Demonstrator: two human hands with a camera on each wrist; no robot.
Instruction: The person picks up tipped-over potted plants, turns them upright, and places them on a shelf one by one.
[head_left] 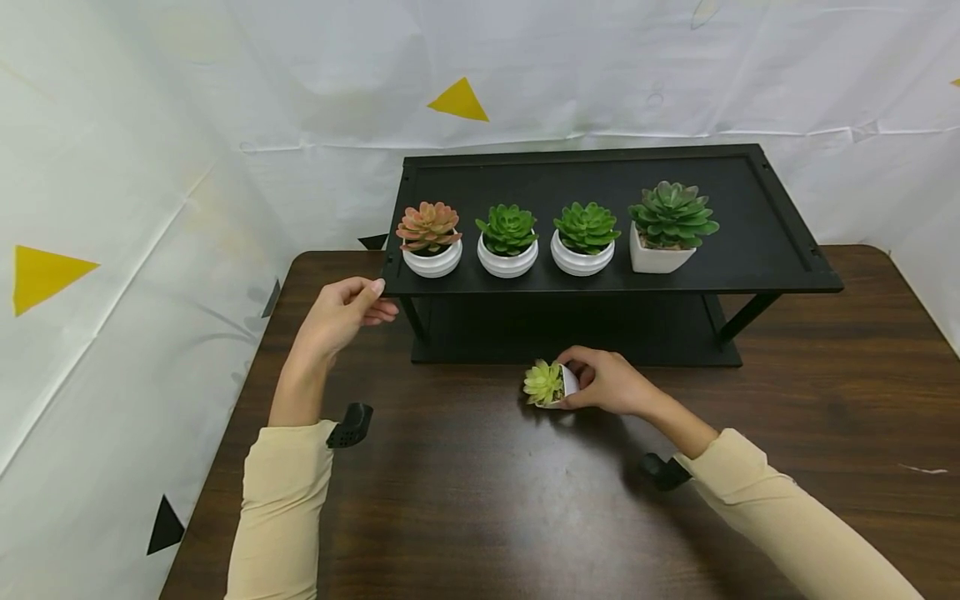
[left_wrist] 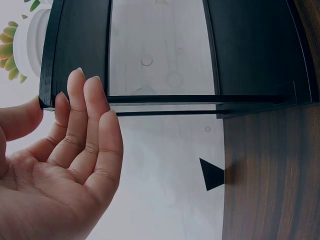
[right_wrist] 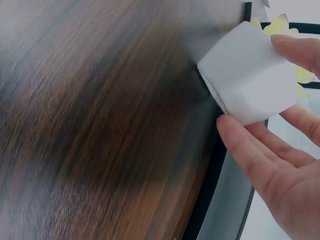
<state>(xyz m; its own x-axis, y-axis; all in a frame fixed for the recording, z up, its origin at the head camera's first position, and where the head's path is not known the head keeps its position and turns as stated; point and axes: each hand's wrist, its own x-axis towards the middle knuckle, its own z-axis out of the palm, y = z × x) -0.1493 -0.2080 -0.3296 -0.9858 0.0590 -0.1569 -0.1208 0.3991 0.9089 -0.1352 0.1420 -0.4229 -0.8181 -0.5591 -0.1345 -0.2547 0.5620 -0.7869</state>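
In the head view my right hand [head_left: 611,383] grips a small yellow-green succulent [head_left: 545,383] by its white pot. The plant is tipped on its side, leaves to the left, just in front of the black two-tier shelf [head_left: 480,179]. The right wrist view shows the white pot [right_wrist: 250,75] between thumb and fingers, its leaves mostly hidden behind it. At the shelf's front left corner, my left hand [head_left: 337,317] pinches the top board's edge. The left wrist view shows the thumb [left_wrist: 22,120] against that edge, other fingers extended beside it.
Along the top board stand an orange succulent [head_left: 430,227], two green succulents [head_left: 507,232] [head_left: 587,228] in round white pots, and a larger green one [head_left: 672,218] in a square pot. Beneath the shelf is a brown wooden table [head_left: 465,500]. White sheeting [head_left: 315,100] hangs behind.
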